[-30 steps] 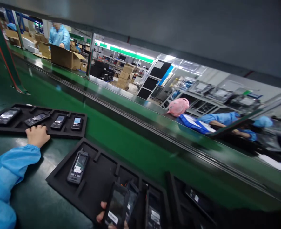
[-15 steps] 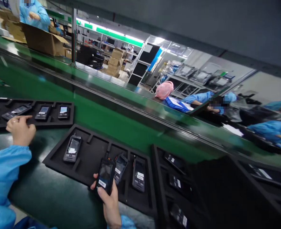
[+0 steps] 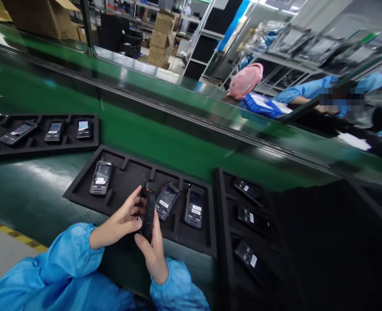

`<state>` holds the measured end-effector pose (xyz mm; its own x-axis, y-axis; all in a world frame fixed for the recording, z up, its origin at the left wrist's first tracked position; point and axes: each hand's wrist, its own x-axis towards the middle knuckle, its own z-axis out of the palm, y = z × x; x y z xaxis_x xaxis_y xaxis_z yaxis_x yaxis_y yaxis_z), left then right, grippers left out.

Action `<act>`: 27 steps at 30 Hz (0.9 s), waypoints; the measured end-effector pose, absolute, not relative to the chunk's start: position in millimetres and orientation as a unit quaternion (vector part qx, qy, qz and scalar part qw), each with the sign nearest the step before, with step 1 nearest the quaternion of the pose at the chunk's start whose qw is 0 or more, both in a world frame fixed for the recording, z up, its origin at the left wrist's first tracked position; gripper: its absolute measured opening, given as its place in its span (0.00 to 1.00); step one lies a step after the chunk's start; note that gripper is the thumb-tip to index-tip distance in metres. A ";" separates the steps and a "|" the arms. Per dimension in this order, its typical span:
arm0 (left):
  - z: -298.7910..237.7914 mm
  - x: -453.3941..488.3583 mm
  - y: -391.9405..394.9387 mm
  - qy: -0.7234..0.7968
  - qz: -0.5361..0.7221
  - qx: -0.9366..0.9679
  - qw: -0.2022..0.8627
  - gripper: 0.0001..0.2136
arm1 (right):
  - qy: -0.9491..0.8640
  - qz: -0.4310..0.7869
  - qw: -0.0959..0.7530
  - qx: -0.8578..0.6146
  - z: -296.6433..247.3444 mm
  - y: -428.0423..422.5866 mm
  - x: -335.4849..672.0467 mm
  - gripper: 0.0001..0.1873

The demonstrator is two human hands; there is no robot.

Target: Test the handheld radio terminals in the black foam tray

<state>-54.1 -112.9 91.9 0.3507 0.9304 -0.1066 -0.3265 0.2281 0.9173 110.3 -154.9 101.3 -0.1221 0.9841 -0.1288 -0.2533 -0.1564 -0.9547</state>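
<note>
A black handheld radio [image 3: 149, 214] with a stub antenna and an orange mark on top is held between both hands, turned edge-on so its side shows. My right hand [image 3: 152, 252] wraps its lower part from the right. From the left, my left hand [image 3: 121, 220] grips it, fingers and thumb against the screen side. Beneath them lies a black foam tray [image 3: 83, 178]. In its pockets rest a radio [image 3: 101, 178] at left, a tilted radio [image 3: 167, 201] just right of my hands, and another radio [image 3: 194, 207] farther right, each with white labels.
A second foam tray [image 3: 45, 150] with several radios stands at far left. At right, another tray [image 3: 222, 216] holds radios beside a dark foam sheet [image 3: 323, 242]. A metal-edged ledge [image 3: 178, 116] runs behind; a pink fan-like object [image 3: 245, 81] and a co-worker's blue sleeve [image 3: 307, 90] are beyond.
My left hand has come from the far-left tray to the radio in my right hand. That radio has turned from face-up to edge-on. The camera view has tilted down.
</note>
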 end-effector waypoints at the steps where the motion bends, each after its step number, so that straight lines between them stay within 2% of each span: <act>1: 93.5 -54.2 -113.3 0.351 0.455 0.424 0.700 0.45 | -0.423 0.625 0.489 -0.437 106.0 -154.4 110.9 0.46; 5: 101.5 -58.9 -113.5 0.348 0.435 0.423 0.715 0.43 | -0.445 0.639 0.460 -0.426 116.0 -154.0 111.7 0.46; 10: 107.1 -63.6 -113.4 0.349 0.417 0.418 0.727 0.43 | -0.451 0.638 0.465 -0.416 109.2 -156.9 110.7 0.43; 20: 102.4 -61.0 -121.3 0.351 0.439 0.431 0.706 0.54 | -0.460 0.623 0.460 -0.434 108.6 -154.5 110.8 0.42; 27: 106.5 -59.6 -120.8 0.363 0.444 0.432 0.697 0.54 | -0.465 0.613 0.468 -0.434 110.8 -154.0 108.8 0.43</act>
<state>-59.6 -120.8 106.5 0.3428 0.9314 -0.1220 -0.3054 0.2333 0.9232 108.8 -154.0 110.8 -0.1847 0.9781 -0.0959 -0.1705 -0.1280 -0.9770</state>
